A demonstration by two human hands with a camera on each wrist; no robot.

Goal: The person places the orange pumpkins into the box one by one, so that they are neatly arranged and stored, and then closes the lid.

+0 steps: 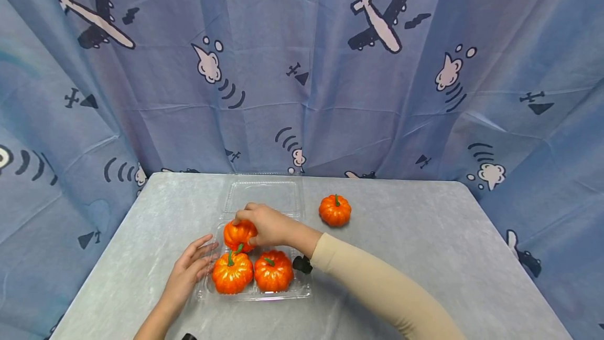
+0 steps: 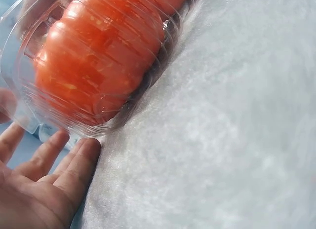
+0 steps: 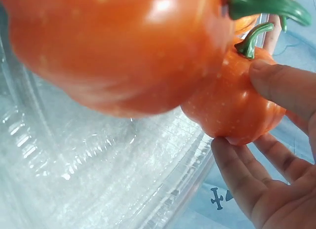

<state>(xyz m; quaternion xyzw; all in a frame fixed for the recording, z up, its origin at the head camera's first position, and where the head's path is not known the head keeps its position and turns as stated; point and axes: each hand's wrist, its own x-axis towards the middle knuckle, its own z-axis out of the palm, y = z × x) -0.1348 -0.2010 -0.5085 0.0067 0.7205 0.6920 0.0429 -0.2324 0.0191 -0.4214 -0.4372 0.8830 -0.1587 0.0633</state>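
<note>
My right hand (image 1: 269,223) grips a small orange toy pumpkin (image 1: 239,235) at the back left of a clear plastic clamshell box (image 1: 302,291). In the right wrist view, the thumb lies on that pumpkin's (image 3: 232,100) upper side near its green stem, the fingers under it. Two more pumpkins sit in the front of the box: one at the left (image 1: 232,274), one at the right (image 1: 273,273). Along the box's left side my left hand (image 1: 189,266) has its fingers extended; the left wrist view shows its fingertips (image 2: 90,149) right at the clear wall.
Another orange pumpkin (image 1: 335,210) stands on the grey table (image 1: 406,240) to the right of the box. The box's clear lid (image 1: 264,195) lies folded back toward the curtain (image 1: 302,93). A black object (image 1: 302,264) shows under the right wrist.
</note>
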